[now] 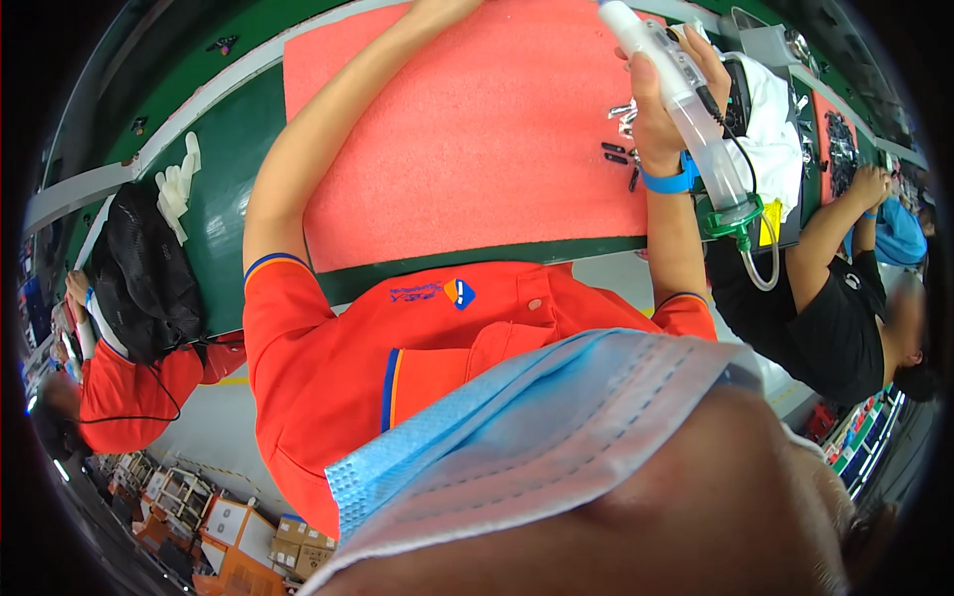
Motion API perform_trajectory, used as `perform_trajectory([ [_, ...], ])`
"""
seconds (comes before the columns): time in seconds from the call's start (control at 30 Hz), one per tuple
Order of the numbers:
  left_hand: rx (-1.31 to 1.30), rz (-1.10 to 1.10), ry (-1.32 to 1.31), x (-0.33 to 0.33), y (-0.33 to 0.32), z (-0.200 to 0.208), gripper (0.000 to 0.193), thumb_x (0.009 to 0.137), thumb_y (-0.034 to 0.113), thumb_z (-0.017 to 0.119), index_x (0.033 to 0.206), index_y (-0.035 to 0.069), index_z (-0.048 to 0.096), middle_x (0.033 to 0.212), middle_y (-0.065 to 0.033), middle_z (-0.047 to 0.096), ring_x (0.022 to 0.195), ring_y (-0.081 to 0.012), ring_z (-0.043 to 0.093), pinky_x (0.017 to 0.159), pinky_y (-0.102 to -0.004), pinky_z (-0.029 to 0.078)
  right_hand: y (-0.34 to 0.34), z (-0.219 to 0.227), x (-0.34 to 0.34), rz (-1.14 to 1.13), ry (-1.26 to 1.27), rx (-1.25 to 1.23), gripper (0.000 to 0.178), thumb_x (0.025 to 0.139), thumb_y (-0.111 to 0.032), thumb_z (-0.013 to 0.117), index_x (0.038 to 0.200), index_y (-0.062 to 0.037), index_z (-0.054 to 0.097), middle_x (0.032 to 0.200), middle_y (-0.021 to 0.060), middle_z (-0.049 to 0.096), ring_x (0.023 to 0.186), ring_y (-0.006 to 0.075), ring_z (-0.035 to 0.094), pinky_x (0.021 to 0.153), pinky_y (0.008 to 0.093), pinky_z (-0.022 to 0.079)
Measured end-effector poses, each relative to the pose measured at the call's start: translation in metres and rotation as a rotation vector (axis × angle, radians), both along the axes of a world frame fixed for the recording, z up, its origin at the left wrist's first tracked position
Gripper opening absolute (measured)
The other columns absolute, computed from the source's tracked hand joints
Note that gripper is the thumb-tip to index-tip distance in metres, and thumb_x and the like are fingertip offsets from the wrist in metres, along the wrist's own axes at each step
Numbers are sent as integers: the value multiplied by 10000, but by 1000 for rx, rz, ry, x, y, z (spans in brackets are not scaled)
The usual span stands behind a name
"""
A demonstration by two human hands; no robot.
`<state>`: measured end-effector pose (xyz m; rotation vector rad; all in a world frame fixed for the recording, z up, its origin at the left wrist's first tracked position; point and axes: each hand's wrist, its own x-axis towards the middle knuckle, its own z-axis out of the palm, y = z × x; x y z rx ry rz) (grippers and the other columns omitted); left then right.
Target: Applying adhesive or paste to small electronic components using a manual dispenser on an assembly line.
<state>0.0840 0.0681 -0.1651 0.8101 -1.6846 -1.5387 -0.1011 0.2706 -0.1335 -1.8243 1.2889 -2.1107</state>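
My right hand (654, 117) is closed around a dispensing syringe (713, 154), its fingers wrapped over the upper part. The syringe has a translucent barrel, a white front section and a green end cap with a clear hose looping from it. It slants over the right edge of a pink foam mat (447, 149). Small black parts (614, 153) and shiny little pieces lie on the mat beside my right wrist, which wears a blue band (671, 179). My left forearm (338, 114) stretches over the mat; the left hand lies beyond the upper edge.
White gloves (177, 189) and a black bag (149, 273) are at the left. A white cloth (770, 129) and a clear container (763, 40) sit at the right. One co-worker (830, 308) in black is close on the right; another (129, 397) in red is at the left.
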Motion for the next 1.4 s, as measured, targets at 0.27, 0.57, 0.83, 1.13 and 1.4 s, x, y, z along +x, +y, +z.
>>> perform_trajectory([
  [0.27,-599,214,-198,-56,-73,-24,140,883,101,725,984,16,774,942,-165,766,925,-296,755,817,-383,574,1,17,8,-184,221,44,507,882,-9,782,1310,57,518,1197,208,630,928,310,739,789,416,663],
  [0.57,-930,363,-330,-60,-65,-22,136,847,97,731,953,24,775,994,-145,744,1115,-373,612,977,-442,496,8,29,6,-283,362,-3,499,884,-30,792,1306,44,535,1221,215,630,922,280,744,805,375,642],
  [0.83,-1252,198,-296,-137,-49,-13,101,821,48,662,877,27,743,939,-117,681,1011,-326,596,853,-434,533,5,18,-6,-290,145,53,459,908,-53,785,1308,15,570,1209,169,660,984,226,710,813,331,615],
  [1.13,-1426,17,-669,-192,-50,-16,91,748,71,708,793,8,756,879,-146,709,949,-369,636,809,-452,565,-3,8,-19,-435,194,-1,461,906,-71,796,1308,16,587,1218,176,667,990,218,708,817,326,608],
  [1.4,-305,-46,-305,-45,-20,61,148,913,121,709,894,-19,754,750,-108,737,666,-158,723,629,-283,577,2,8,-5,-198,96,54,491,884,-7,779,1313,30,545,1082,230,704,864,234,749,760,327,624],
])
